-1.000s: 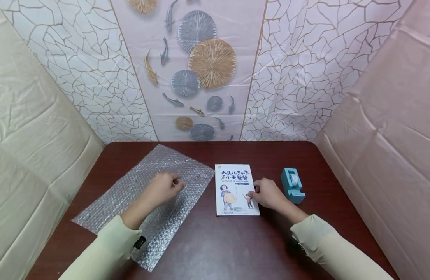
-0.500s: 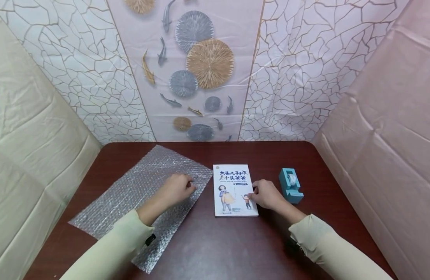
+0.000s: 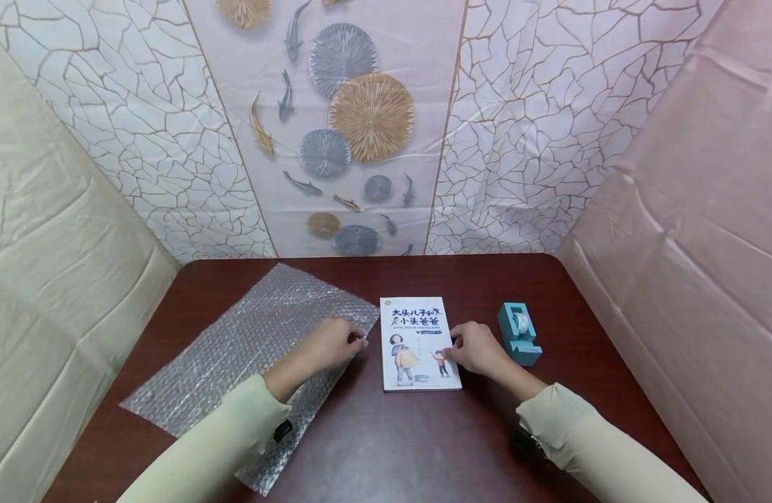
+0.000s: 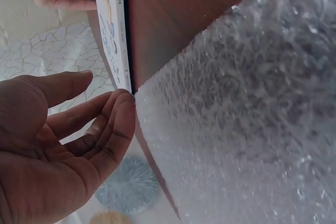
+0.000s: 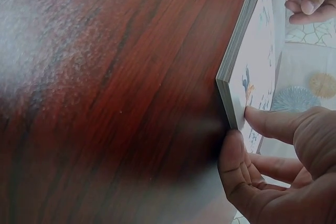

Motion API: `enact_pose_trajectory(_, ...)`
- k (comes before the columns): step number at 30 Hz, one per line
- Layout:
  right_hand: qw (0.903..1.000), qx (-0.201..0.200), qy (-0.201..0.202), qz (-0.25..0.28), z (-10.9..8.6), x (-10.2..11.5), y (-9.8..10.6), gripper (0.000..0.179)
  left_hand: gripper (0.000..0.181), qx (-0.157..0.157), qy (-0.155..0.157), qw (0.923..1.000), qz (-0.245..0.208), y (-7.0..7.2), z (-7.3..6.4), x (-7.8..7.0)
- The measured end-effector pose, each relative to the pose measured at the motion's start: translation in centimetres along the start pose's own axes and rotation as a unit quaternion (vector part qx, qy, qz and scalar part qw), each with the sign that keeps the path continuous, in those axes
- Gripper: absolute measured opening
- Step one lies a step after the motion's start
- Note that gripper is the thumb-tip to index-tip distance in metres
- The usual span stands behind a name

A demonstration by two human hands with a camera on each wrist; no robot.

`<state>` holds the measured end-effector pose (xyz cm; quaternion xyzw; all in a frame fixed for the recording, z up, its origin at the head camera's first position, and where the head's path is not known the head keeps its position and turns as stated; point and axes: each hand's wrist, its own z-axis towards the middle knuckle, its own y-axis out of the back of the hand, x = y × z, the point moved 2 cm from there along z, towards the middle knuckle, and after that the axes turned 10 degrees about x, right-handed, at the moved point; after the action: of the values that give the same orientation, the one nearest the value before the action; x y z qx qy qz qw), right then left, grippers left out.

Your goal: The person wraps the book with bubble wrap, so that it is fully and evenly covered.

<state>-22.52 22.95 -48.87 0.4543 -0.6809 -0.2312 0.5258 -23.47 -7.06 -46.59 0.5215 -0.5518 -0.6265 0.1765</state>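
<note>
Hung behind everything, one patterned back cloth (image 3: 518, 105), flanked by two plain, creased side cloths (image 3: 694, 230). Below, one dark red-brown table (image 3: 392, 447). Laid flat at a slant over its left part, one clear sheet of bubble wrap (image 3: 235, 349), with a corner just beside the book (image 3: 417, 346). In from the near side, two arms in pale sleeves (image 3: 606, 440), angled forward and inward, left across the wrap, right over bare wood. Right of the wrap, near the middle of the table, that single white book, flat and cover up. At the sleeve ends, two hands: above the wrap's right edge, the left hand (image 3: 335, 342), with thumb apart and fingers slack, loosely curved, gripping nothing; at the book's right edge, the right hand (image 3: 480, 349), with thumb on the cover and fingers against the side, pinching it. Just beyond, one blue tape dispenser (image 3: 525, 355), holding one roll of tape (image 3: 520, 323).
</note>
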Motion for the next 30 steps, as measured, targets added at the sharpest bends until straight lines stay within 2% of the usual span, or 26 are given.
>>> enact_pose_trajectory(4,1.0,-0.003,-0.001,0.003,0.0,0.0,0.0,0.038,0.018,0.003,0.002,1.0,0.009,-0.4,0.3,-0.3)
enact_pose_trajectory(8,1.0,-0.002,-0.002,0.005,0.0,0.0,0.0,0.039,0.015,0.008,-0.017,0.9998,0.001,-1.2,1.1,0.0)
enact_pose_trajectory(10,1.0,-0.003,-0.003,0.004,0.0,-0.1,0.0,0.038,0.016,0.007,-0.03,0.9995,0.007,-2.3,2.2,1.1)
enact_pose_trajectory(12,1.0,-0.003,-0.005,0.007,0.1,-0.2,0.0,0.039,0.019,0.01,-0.029,0.9995,0.002,-3.7,3.6,2.6)
enact_pose_trajectory(15,1.0,-0.001,-0.005,0.008,0.1,-0.2,-0.1,0.039,0.022,0.014,-0.029,0.9992,0.023,-6.2,5.9,5.2)
enact_pose_trajectory(18,0.9999,0.001,-0.003,0.01,0.1,-0.3,-0.1,0.038,0.026,0.022,-0.026,0.9992,0.02,-7.5,7.3,6.3)
enact_pose_trajectory(23,0.9999,0.0,0.014,0.006,0.1,-0.3,0.0,0.034,0.028,0.015,0.0,0.9998,0.009,-7.6,7.8,5.7)
enact_pose_trajectory(26,0.9998,0.0,0.019,0.006,0.1,-0.2,0.1,0.033,0.027,0.023,0.016,0.9996,-0.005,-7.0,7.6,4.8)
enact_pose_trajectory(27,0.9998,0.0,0.02,0.006,0.1,-0.2,0.1,0.032,0.028,0.023,0.018,0.9996,-0.001,-6.4,6.9,4.0)
enact_pose_trajectory(30,0.9998,0.002,0.017,0.008,0.0,-0.2,0.1,0.03,0.027,0.031,0.019,0.9993,-0.013,-6.1,6.8,3.4)
